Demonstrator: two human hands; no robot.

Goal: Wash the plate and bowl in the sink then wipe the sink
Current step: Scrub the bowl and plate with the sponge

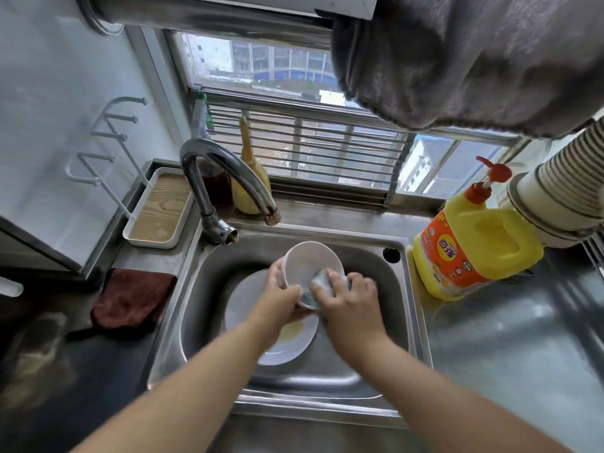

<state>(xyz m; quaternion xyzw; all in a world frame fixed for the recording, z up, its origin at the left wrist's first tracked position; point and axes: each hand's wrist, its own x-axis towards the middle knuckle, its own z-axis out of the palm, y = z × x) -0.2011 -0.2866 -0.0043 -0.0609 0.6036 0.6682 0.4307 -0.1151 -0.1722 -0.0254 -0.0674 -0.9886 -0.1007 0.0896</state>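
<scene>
**Bowl Held Over Sink, Sponge Applied to Rim**

The steel worktop (510, 348) ran along the right side of the view and carried the sink (405, 308), a single steel basin set below a barred window (294, 125). A grey cloth (474, 60) hung at upper right, above the window.

A yellow detergent bottle (474, 243) with a red pump stood upright on the worktop, just beside the right rim of the sink. A white tray (157, 207) with a wood-grain floor sat at the left rear corner, and a brown cloth (134, 299) lay on the worktop to the left of the sink. The curved steel tap (222, 178) rose from the left rear corner, its spout over the basin. No water stream was visible.

The plate (242, 299) lay inside the basin, partly covered by the forearms, with a yellowish residue near its centre.

The bowl (310, 259) was held above the plate, tilted so its opening faced the camera. The left hand (281, 295) gripped the bowl's left side, fingers (276, 266) curled around the wall. The right hand (349, 299) gripped a sponge (323, 282), pressed against the bowl's lower right rim. Both hands were motion-blurred.
</scene>
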